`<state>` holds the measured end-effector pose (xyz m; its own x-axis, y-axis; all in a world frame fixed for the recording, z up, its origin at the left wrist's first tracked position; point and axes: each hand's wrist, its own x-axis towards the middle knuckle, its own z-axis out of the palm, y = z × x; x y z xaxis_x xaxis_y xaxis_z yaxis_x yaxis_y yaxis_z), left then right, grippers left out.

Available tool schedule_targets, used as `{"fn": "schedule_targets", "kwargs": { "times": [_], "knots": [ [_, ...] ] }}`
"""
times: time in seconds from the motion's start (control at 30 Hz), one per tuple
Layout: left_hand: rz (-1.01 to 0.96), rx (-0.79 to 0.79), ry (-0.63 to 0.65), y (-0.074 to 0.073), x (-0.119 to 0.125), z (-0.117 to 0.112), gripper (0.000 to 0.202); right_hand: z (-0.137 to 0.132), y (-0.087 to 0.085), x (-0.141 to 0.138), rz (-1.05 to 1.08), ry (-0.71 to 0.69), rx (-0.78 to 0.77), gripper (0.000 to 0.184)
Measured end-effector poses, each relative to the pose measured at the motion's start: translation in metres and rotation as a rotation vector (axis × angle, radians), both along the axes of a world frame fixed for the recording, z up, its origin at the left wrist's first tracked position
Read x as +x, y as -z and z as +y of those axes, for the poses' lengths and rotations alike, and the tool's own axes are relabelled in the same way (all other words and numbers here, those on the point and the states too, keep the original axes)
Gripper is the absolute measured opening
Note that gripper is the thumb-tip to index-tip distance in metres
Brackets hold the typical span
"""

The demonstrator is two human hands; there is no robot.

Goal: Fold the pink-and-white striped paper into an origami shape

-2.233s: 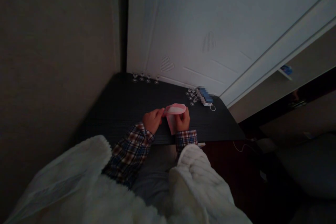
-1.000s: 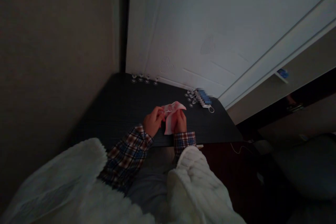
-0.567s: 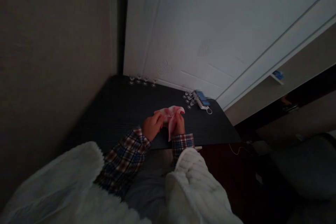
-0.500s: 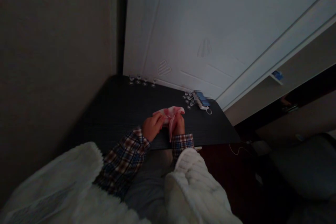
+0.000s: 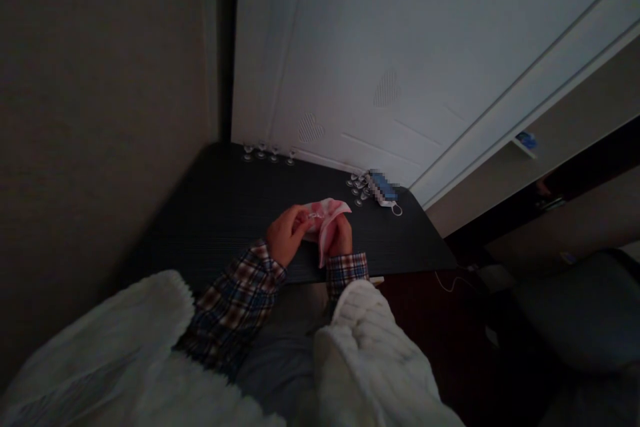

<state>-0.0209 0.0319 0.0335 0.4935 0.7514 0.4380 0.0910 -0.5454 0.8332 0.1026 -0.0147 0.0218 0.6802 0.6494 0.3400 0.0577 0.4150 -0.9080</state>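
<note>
Over the dark table, a pink and white cloth [image 5: 327,215] is bunched between my two hands. My right hand [image 5: 342,237] is closed on its right side from beneath, and a fold hangs down toward me. A small clear piece [image 5: 315,215] glints within the cloth. It resembles the small clear stemmed pieces with round feet on the table, but its full shape is hidden. My left hand [image 5: 285,235] is closed, thumb and fingers pinching at the clear piece beside the cloth's left edge.
Several clear stemmed pieces [image 5: 274,156] stand in a row at the back left of the dark table [image 5: 210,207]. More clear pieces [image 5: 358,191] cluster beside a blue and white item with a ring [image 5: 383,188]. A white panel [image 5: 350,47] rises behind; a chair [image 5: 580,313] is at right.
The cloth's right corner has opened out and its hanging fold has shifted slightly left. My left hand has turned a little, with its fingers further over the clear piece.
</note>
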Motion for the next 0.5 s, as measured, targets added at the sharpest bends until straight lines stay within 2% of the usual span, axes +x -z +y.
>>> {"fn": "schedule_targets", "kwargs": {
  "times": [0.17,0.5],
  "knots": [
    [-0.002,0.121,-0.050,0.0019,-0.0007,0.0023,0.024,-0.0017,-0.0034,-0.0044,0.112,-0.079,0.006,0.042],
    [0.033,0.189,-0.013,-0.0007,0.0001,-0.0011,0.027,-0.0003,0.0031,0.0045,0.049,0.034,-0.059,0.039]
  ]
}}
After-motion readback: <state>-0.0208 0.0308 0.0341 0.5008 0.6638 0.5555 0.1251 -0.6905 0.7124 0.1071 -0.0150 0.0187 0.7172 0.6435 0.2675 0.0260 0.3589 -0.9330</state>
